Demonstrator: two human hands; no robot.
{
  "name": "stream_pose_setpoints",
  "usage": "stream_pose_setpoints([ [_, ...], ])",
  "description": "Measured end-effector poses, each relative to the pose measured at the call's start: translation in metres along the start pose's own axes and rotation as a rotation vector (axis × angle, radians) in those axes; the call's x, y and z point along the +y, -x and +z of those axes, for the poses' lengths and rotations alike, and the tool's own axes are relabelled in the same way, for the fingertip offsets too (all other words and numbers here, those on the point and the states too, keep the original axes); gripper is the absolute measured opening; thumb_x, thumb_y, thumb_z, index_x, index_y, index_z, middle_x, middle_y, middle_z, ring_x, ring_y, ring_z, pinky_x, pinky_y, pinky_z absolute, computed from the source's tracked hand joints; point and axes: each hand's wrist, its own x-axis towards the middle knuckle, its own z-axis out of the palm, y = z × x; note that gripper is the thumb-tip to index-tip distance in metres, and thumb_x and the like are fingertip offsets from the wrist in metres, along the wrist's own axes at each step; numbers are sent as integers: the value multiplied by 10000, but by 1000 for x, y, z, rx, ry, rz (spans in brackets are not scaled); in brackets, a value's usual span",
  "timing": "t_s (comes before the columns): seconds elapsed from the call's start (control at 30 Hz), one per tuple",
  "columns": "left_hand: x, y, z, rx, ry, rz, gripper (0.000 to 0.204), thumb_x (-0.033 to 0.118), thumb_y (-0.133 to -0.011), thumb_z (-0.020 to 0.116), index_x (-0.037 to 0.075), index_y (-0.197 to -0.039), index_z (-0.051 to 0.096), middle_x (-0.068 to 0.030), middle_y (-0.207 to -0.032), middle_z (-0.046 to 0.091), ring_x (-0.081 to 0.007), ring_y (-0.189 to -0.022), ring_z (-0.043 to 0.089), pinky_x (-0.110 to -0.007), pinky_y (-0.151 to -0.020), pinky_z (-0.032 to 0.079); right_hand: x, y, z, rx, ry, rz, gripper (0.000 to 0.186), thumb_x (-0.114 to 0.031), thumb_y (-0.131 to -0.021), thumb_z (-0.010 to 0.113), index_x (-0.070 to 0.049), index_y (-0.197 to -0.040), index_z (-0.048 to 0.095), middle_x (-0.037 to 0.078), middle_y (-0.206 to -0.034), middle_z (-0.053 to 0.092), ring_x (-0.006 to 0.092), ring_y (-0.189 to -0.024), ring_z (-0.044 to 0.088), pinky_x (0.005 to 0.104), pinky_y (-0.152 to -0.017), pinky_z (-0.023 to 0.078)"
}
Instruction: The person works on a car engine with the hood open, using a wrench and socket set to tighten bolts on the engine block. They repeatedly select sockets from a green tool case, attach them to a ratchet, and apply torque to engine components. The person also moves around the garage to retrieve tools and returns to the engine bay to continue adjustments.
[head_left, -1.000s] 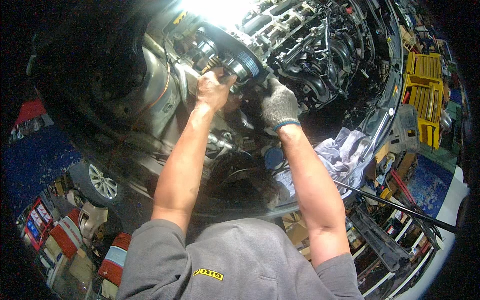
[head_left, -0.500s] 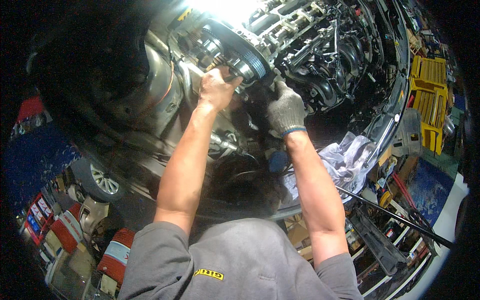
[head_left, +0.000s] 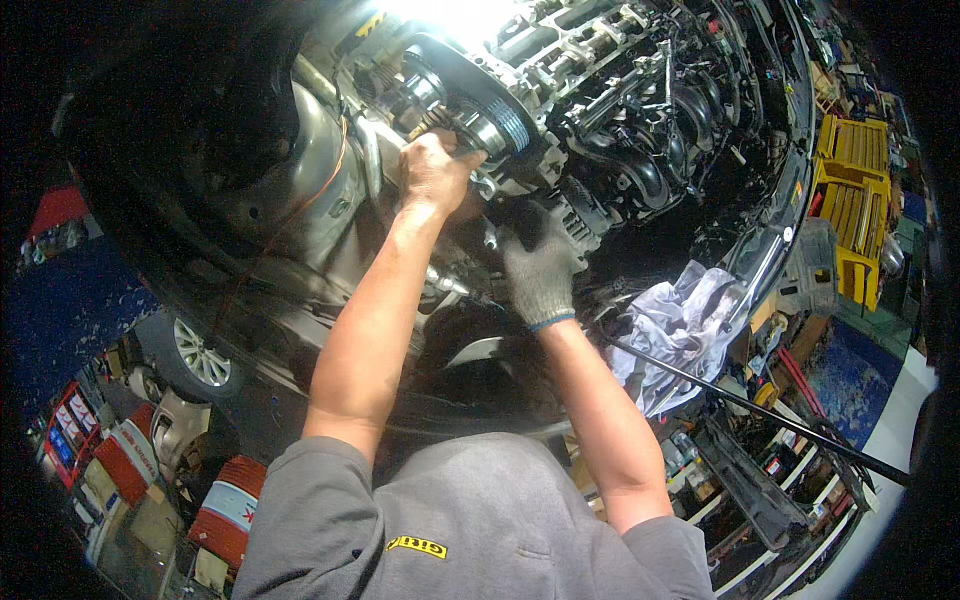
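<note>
My bare left hand [head_left: 435,175] is closed at the lower side of a shiny metal pulley [head_left: 478,128], its thumb against the pulley's underside. What its fingers wrap round is hidden. A wide black ribbed belt [head_left: 468,78] loops round above that hand. My right hand [head_left: 540,262], in a grey knit glove with a dark front, is lower and to the right, beside a finned metal alternator [head_left: 582,218]. Its fingers are lost in shadow, so I cannot see whether they hold anything. A small bright metal piece [head_left: 490,237] shows just left of the glove.
The open engine [head_left: 590,50] fills the upper right, with black curved intake pipes [head_left: 640,165]. A crumpled pale cloth [head_left: 675,325] lies on the car's front edge, crossed by a black rod [head_left: 740,405]. Yellow racks [head_left: 855,200] stand far right; a wheel [head_left: 203,352] is at left.
My right hand has moved down and left, away from the pulley and belt, uncovering the alternator. My left hand stays nearly where it was.
</note>
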Motion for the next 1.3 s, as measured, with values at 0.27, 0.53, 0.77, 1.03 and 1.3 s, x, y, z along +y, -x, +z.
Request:
stream_pose_setpoints([
  [0.27,-5,3,3,48,131,60,507,236,-742,920,-22,-1149,760,-184,-1070,792,-306,-998,768,-381,-923,583,-6,16,3,-31,164,-29,498,-199,-942,725,-2,-1388,619,271,-1312,693,419,-1237,662,454,-1069,512],
  [0.53,0,6,11,112,164,34,505,188,-734,936,-33,-1143,738,-171,-1066,785,-306,-1024,760,-384,-926,581,-2,19,1,-40,237,-51,503,-226,-920,743,-47,-1377,633,261,-1192,732,443,-1108,706,497,-958,563],
  [0.77,8,8,-3,7,12,24,552,230,-763,907,-59,-1197,727,-199,-1095,785,-315,-1033,759,-401,-944,581,-5,20,2,-6,289,-148,449,-226,-910,755,-23,-1297,653,278,-1084,741,457,-1016,718,502,-872,586],
  [1.03,-1,12,10,138,146,121,443,204,-786,884,-30,-1139,752,-201,-1098,787,-278,-989,766,-369,-905,582,-13,44,-9,27,412,-346,436,-157,-851,780,6,-1234,651,238,-936,722,466,-878,696,516,-775,570],
  [1.3,-7,4,14,130,82,122,391,229,-829,844,-13,-1128,776,-241,-1128,775,-279,-1013,763,-361,-911,580,-19,95,-49,87,461,-411,480,-47,-817,788,-2,-1280,669,201,-1087,724,399,-997,681,478,-912,553],
])
